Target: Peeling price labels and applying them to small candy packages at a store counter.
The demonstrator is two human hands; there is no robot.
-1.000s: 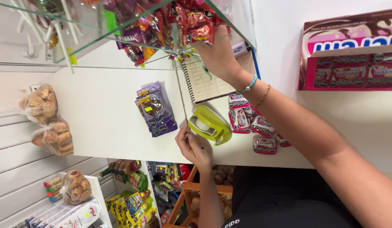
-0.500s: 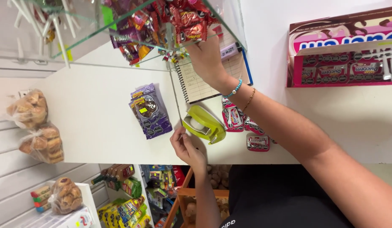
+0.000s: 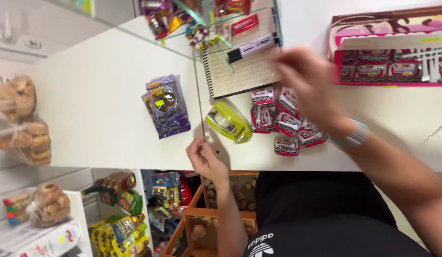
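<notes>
A smooth, matt white laminate surface (image 3: pixel 102 114) is seen. At its centre, a lime-green glossy plastic tape dispenser (image 3: pixel 228 123) is set. At 3 o'clock of it, small pink glossy foil sachets (image 3: pixel 278 119) are gathered; at 12 o'clock, a spiral-bound notebook of matt lined paper (image 3: pixel 240 74); at 9 o'clock, shiny purple plastic snack packets (image 3: pixel 165 105).

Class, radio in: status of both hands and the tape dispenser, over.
Left hand pinched near counter edge, contents unclear. Right hand blurred, open, above snack packets. Green tape dispenser untouched on counter.

Small shop: white counter (image 3: pixel 102 119), snack packets (image 3: pixel 166 107), bagged pastries (image 3: pixel 21 119).
</notes>
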